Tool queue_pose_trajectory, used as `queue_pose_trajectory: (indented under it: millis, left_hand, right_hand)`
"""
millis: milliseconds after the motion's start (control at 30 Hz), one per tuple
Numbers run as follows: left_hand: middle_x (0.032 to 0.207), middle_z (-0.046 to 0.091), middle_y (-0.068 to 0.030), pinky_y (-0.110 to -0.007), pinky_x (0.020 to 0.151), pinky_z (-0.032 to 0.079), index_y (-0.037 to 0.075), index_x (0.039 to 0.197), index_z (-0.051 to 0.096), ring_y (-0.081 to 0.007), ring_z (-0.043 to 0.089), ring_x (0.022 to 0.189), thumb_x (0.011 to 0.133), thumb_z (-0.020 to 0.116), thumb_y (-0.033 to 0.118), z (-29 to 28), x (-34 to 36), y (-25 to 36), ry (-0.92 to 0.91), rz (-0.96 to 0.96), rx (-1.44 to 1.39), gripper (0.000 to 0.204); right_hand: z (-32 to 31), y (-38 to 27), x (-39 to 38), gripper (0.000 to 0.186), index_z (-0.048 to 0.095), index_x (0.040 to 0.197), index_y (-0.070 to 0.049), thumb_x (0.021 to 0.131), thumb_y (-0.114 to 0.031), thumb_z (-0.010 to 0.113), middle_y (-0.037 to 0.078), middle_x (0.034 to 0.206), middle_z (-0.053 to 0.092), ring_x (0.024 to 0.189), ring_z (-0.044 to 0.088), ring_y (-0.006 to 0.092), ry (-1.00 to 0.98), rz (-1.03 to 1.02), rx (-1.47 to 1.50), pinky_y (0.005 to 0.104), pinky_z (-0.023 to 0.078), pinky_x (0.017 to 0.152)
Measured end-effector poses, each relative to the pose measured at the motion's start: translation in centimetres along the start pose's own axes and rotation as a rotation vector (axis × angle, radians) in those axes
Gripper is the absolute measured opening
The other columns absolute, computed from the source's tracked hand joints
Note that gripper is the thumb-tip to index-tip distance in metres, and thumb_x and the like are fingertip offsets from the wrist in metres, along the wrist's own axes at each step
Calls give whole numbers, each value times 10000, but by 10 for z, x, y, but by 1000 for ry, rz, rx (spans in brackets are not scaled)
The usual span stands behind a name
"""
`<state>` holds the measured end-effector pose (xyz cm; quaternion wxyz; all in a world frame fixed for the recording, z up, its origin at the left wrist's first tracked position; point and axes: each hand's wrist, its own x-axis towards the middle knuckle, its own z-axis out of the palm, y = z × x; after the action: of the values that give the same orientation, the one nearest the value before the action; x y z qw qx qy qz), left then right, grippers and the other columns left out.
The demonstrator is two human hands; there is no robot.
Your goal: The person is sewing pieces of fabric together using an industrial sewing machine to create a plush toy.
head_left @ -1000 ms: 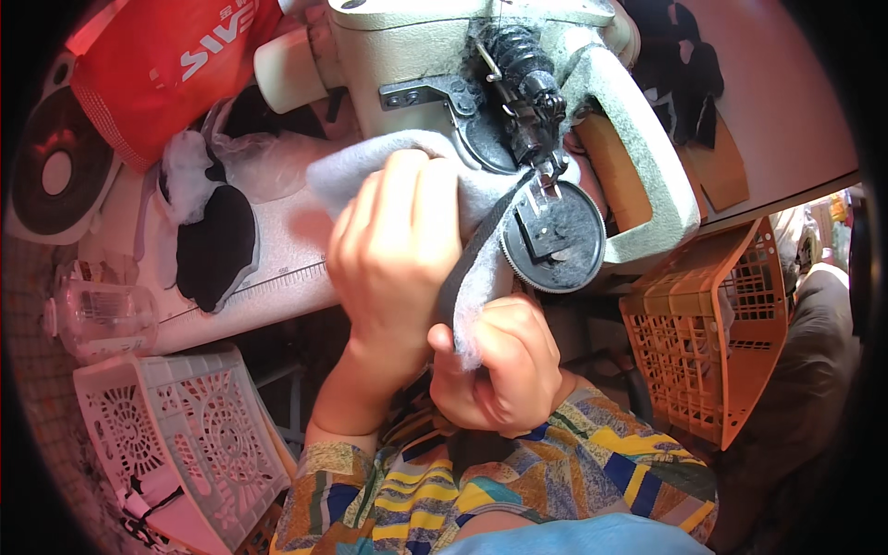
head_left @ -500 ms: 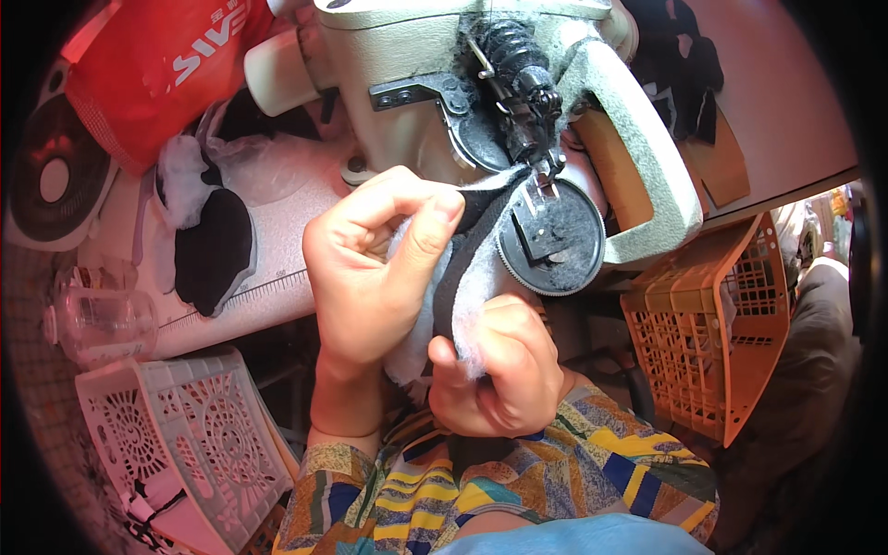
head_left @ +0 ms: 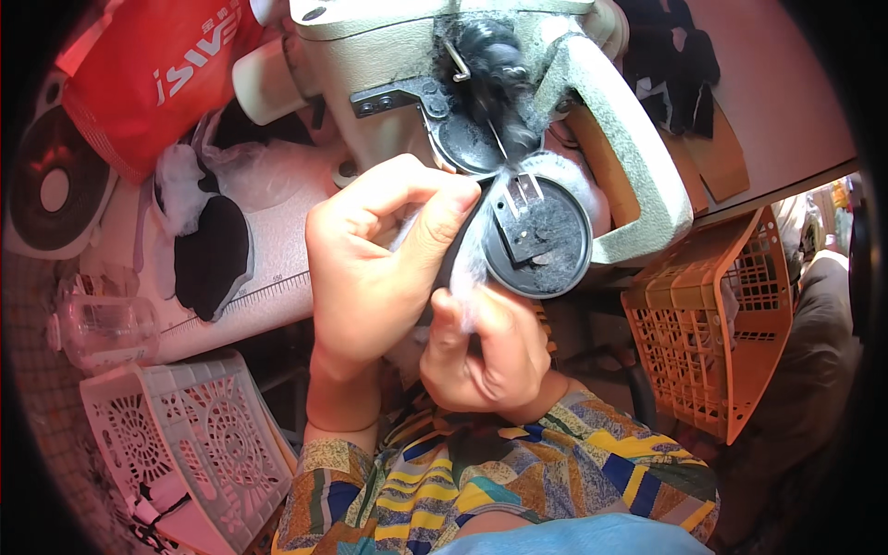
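A pale sewing machine (head_left: 384, 65) stands in front of me, with two round feed discs. Its larger dark disc (head_left: 552, 250) lies just right of my fingers. Between thumb and fingers, my left hand (head_left: 379, 254) pinches a black fabric piece with white fluffy lining (head_left: 474, 242), close to where the discs meet. Lower down, my right hand (head_left: 490, 351) is closed on the fluffy edge of the same piece. The fabric's upper end runs to the needle area, which is blurred. Much of the piece is hidden behind my hands.
Black fleece-backed pieces (head_left: 213, 254) lie on the pale table at left, near a red bag (head_left: 157, 83) and a clear plastic bottle (head_left: 106, 319). A white basket (head_left: 194, 435) stands lower left, an orange crate (head_left: 708, 324) at right. More black pieces (head_left: 671, 60) lie upper right.
The fabric has shifted up toward the discs, and less of it shows between my hands. My right hand has moved slightly up and left. The machine's needle mechanism now looks blurred.
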<state>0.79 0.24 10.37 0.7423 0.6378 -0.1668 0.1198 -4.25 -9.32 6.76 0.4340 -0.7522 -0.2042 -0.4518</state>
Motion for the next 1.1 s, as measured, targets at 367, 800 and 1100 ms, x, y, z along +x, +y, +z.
queue_pose_trajectory:
  millis: [367, 800, 1100]
  left_hand:
    - [810, 537, -57, -244, 622, 438, -15, 915, 631, -116, 519, 661, 814, 660, 13, 2, -12, -2, 169, 322, 537, 108]
    - [835, 612, -236, -390, 667, 505, -134, 965, 575, -350, 605, 701, 848, 518, 89, -1, -58, 0, 100, 398, 662, 258]
    - [636, 518, -76, -234, 555, 399, -73, 956, 578, -103, 488, 585, 896, 489, 57, 0, -51, -2, 108, -56, 262, 169]
  right_hand:
    - [7, 15, -13, 204, 640, 1004, 1, 815, -77, 641, 159, 1079, 483, 943, 511, 289, 108, 15, -258, 355, 438, 765]
    - [29, 36, -31, 423, 477, 1092, 2, 800, -224, 684, 149, 1093, 426, 987, 548, 319, 291, -83, -229, 404, 499, 797]
    - [0, 45, -28, 341, 639, 1024, -38, 688, -16, 691, 119, 1039, 483, 984, 537, 316, 155, -141, -201, 391, 486, 789]
